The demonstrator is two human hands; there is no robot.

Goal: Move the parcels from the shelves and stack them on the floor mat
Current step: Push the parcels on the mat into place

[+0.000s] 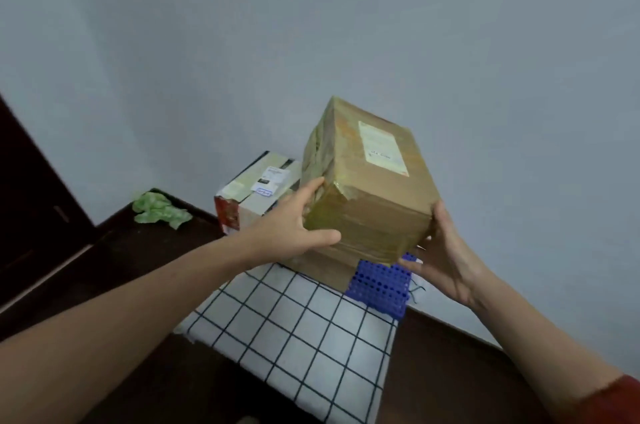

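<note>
Held parcel: we record a brown cardboard parcel bound in yellowish tape (370,181), with a white label on its top face, tilted and gripped between both hands.
Parcel position: it sits over the far end of the white floor mat with dark grid lines (294,337), directly above a second plain cardboard parcel (325,268). We cannot tell whether the two touch.
Left hand (298,219): at 9 o'clock of the held parcel, fingers (311,188) together along the left face, thumb spread onto the near face, clasping the corner.
Right hand (446,257): at 4 o'clock, thumb up the right edge, fingers curled under the base.
Neighbouring parcel: a white and red printed box (256,191) stands at 9 o'clock, just beside the stack.
Blue perforated plastic tile (381,288): it shows under the mat at 5 o'clock of the held parcel.
Surroundings: dark floor (138,268); crumpled green material (161,209) lies at 9 o'clock, well apart.
</note>
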